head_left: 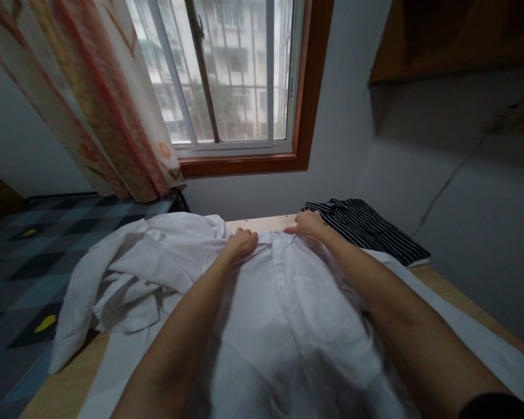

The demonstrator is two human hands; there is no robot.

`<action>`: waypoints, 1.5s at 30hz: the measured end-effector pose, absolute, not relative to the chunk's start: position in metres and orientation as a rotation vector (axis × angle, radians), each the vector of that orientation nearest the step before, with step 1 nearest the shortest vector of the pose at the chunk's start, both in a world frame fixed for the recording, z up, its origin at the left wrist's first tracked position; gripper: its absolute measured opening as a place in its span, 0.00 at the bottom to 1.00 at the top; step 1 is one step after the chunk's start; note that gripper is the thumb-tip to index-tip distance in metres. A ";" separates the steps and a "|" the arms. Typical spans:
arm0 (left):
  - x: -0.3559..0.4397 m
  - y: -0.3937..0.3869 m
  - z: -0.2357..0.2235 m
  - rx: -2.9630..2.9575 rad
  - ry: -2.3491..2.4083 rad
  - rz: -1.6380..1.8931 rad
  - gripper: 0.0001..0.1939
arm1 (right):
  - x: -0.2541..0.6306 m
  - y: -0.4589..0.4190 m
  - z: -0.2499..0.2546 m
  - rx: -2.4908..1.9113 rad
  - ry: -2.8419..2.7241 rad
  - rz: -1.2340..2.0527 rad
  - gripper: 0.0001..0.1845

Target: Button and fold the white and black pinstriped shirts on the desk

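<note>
A white button-front shirt spreads toward me with its button strip running down the middle. My left hand is closed on its top edge, left of the strip. On the other side of the strip, my right hand pinches the same edge. The fingertips of both hands are partly hidden by cloth. Crumpled white cloth with a sleeve-like end lies left of my left hand; whether it belongs to the same shirt I cannot tell. A folded black garment with white stripes sits beyond my right hand.
Under the cloth is a light wooden table, partly covered by a white sheet. A bed with a checked cover adjoins it on the left. Behind are a window and a patterned curtain. A wooden shelf hangs at upper right.
</note>
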State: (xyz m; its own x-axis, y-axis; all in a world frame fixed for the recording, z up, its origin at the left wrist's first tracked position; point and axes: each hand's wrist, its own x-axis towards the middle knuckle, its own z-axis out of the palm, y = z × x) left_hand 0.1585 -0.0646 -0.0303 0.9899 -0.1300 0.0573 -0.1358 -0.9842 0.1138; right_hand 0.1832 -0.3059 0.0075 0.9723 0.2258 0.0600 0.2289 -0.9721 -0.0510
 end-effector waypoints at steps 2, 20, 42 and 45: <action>0.156 -0.070 -0.033 3.043 -0.127 0.111 0.23 | 0.180 -0.298 -0.001 -3.129 -0.407 -0.174 0.33; 0.142 -0.066 -0.054 2.864 -0.980 0.167 0.24 | 0.103 -0.301 -0.065 -2.942 -0.647 -0.275 0.33; 0.008 -0.093 -0.037 2.957 -0.777 0.326 0.11 | 0.038 -0.273 -0.058 -2.658 -0.532 -0.247 0.20; 0.008 -0.091 -0.043 2.922 -0.710 0.374 0.12 | 0.041 -0.273 -0.072 -2.609 -0.516 -0.296 0.18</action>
